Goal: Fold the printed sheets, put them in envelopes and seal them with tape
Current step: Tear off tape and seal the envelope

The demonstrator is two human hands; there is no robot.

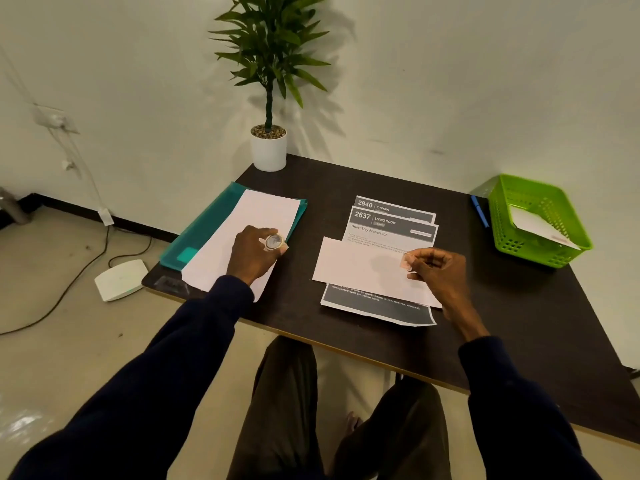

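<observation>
Head-worn view looking down on a dark brown rectangular table (519,306), where a person in dark blue sleeves sits. The left hand (254,256), towards 9 o'clock on the table, has its fingers curled round a small roll of clear tape (275,241). It rests on a pile of plain white paper (263,213), which lies on a teal plastic folder (201,233).

The right hand (438,271), at 3 o'clock from the left one, pinches a short strip of tape (406,261) between thumb and fingertips. The strip is over a plain white paper envelope (360,266); whether it touches the envelope cannot be told. The envelope lies flat near the table's centre, across a stack of printed sheets with dark headers (391,226). The top headings read "2940 Kitchen" and "2637 Living Room".

At 3 o'clock a lime green plastic basket (526,252) holds a second white envelope (536,225), tilted inside. A blue pen (479,211) lies just beside the basket. At 12 o'clock a leafy green plant in a white pot (269,150) stands on the far corner. On the floor at 8 o'clock sits a flat white box (119,278) with cables nearby
</observation>
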